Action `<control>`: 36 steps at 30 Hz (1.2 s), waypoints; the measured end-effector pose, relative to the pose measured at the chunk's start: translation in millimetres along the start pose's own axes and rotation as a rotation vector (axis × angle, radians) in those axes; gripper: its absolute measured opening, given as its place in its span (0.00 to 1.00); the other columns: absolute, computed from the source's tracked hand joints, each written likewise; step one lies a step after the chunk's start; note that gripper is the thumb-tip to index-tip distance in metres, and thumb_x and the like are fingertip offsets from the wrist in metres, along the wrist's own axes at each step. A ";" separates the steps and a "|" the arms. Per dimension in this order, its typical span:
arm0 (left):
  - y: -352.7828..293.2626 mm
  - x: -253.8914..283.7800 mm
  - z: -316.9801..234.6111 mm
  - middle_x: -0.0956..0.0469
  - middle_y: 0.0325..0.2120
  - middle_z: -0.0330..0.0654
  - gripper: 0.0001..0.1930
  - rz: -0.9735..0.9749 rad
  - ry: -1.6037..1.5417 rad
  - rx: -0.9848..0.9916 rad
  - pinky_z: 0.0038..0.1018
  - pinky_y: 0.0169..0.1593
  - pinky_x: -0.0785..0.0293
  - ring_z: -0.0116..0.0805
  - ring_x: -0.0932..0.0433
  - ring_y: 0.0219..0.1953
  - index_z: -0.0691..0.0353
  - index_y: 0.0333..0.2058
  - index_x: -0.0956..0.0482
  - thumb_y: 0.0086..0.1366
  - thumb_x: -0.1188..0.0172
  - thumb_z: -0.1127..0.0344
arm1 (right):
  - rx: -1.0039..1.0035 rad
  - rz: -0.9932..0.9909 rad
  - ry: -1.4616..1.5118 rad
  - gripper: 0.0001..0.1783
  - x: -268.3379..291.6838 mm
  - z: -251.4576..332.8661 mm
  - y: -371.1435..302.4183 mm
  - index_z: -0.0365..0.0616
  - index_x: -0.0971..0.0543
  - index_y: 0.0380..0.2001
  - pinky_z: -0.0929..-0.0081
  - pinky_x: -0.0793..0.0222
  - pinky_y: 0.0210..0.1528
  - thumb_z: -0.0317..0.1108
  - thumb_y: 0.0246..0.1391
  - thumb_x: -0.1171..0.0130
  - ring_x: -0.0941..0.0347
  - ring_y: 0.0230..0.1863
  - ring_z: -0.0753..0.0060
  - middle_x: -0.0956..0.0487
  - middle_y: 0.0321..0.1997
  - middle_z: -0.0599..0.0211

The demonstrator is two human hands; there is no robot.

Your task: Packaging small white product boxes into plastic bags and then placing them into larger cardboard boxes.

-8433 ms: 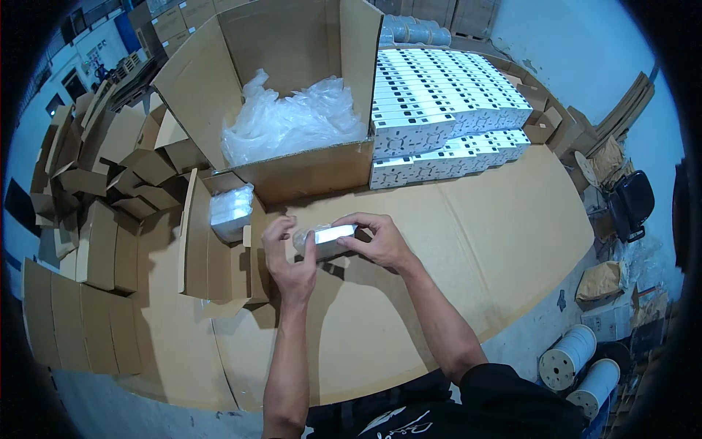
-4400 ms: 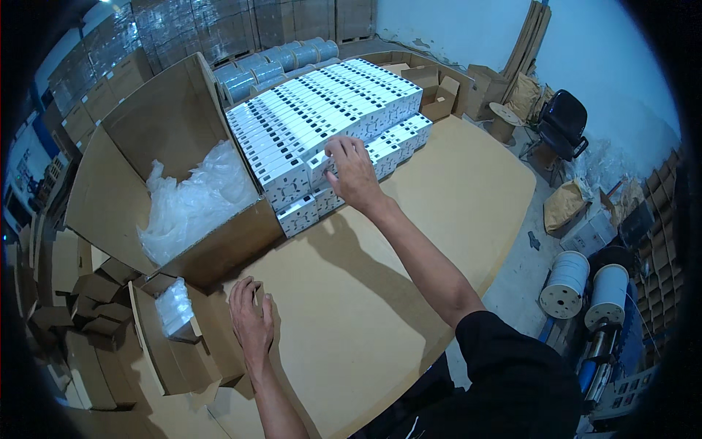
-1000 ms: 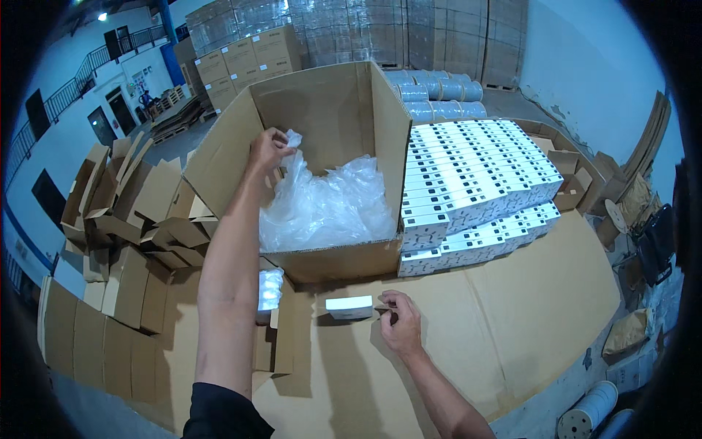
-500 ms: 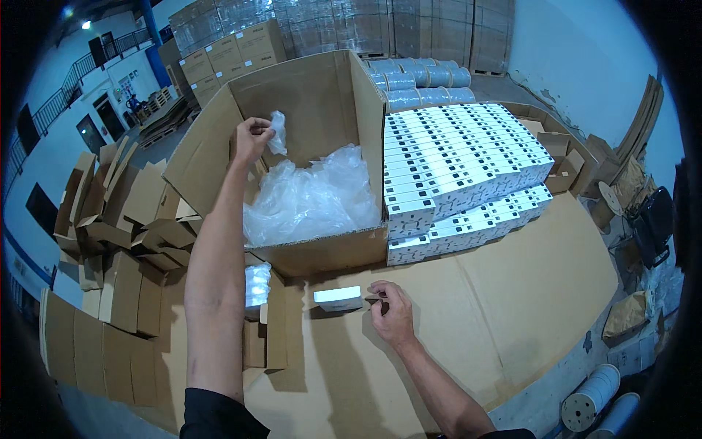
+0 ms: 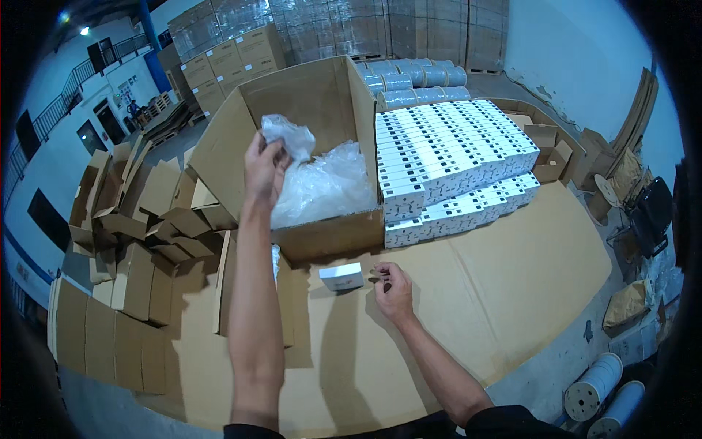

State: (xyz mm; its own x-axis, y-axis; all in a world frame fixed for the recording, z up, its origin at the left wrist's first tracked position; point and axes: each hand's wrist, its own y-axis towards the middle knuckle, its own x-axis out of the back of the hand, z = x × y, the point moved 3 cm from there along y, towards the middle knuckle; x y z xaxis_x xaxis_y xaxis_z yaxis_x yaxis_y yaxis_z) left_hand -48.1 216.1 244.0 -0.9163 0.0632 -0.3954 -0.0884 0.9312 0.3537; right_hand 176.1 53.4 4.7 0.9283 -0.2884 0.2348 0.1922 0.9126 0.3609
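My left hand [image 5: 264, 172] is raised at the left side of a large open carton [image 5: 329, 235], closed on a crumpled clear plastic bag [image 5: 291, 137]. Beneath and beside it, a heap of similar clear bags [image 5: 325, 186] lies inside the carton. A small white box [image 5: 341, 276] sits on the cardboard-covered table [image 5: 468, 307] in front of the carton. Just right of that box rests my right hand [image 5: 395, 294], its fingers loosely bent and apart, with nothing visible in them. A narrow open brown box [image 5: 227, 285] with clear plastic inside stands partly hidden behind my left forearm.
Stacked white boxes [image 5: 457, 154] fill the table right of the large carton. Open brown boxes [image 5: 121, 197] pile up at the left. Behind stand wrapped spools [image 5: 417, 77] and sealed cartons [image 5: 234, 62]; more spools [image 5: 592, 384] lie at lower right.
My left hand has drawn nearer with the plastic bag, which now spreads out more. The view has shifted slightly. My right hand stays beside the small white box.
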 end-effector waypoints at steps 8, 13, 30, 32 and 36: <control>-212.9 14.1 75.9 0.23 0.43 0.37 0.14 0.036 -0.205 0.252 0.22 0.44 0.22 0.23 0.22 0.42 0.62 0.54 0.29 0.70 0.49 0.78 | -0.243 0.066 0.494 0.07 9.3 3.6 -27.1 0.38 0.24 0.44 0.74 0.24 0.39 0.28 0.68 0.49 0.20 0.37 0.77 0.17 0.38 0.66; -276.0 31.5 126.4 0.23 0.45 0.41 0.12 -0.017 -0.201 0.394 0.24 0.49 0.24 0.26 0.22 0.45 0.62 0.52 0.30 0.71 0.48 0.78 | -0.275 0.311 0.727 0.13 10.2 6.3 -30.9 0.38 0.25 0.49 0.79 0.26 0.36 0.33 0.66 0.43 0.25 0.33 0.81 0.19 0.40 0.69; -293.9 45.1 141.2 0.21 0.40 0.39 0.11 -0.019 0.243 0.458 0.22 0.44 0.24 0.23 0.22 0.41 0.65 0.50 0.25 0.72 0.46 0.73 | -0.249 0.557 0.343 0.04 2.8 16.6 -32.6 0.38 0.26 0.39 0.83 0.30 0.35 0.24 0.63 0.41 0.28 0.32 0.85 0.23 0.33 0.73; -293.8 52.5 145.0 0.21 0.36 0.37 0.08 -0.125 0.166 0.455 0.21 0.39 0.25 0.22 0.23 0.36 0.65 0.47 0.24 0.72 0.46 0.72 | -0.276 0.502 0.445 0.03 3.4 13.4 -27.9 0.39 0.26 0.39 0.81 0.31 0.31 0.25 0.63 0.43 0.28 0.30 0.85 0.23 0.31 0.74; -295.0 56.3 142.2 0.23 0.31 0.30 0.08 -0.192 0.165 0.466 0.15 0.20 0.43 0.13 0.35 0.22 0.62 0.48 0.24 0.73 0.48 0.72 | -0.326 0.475 0.593 0.03 18.2 14.1 -19.7 0.42 0.27 0.38 0.81 0.31 0.32 0.24 0.63 0.44 0.28 0.31 0.86 0.23 0.30 0.73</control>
State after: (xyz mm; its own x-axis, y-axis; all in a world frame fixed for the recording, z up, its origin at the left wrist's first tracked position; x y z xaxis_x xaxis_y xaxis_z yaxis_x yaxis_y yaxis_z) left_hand -18.0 -4.0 -3.1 -0.9533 -0.1470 -0.2636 -0.1127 0.9836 -0.1409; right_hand 184.7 26.0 14.7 0.9302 0.2669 -0.2521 -0.2652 0.9633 0.0415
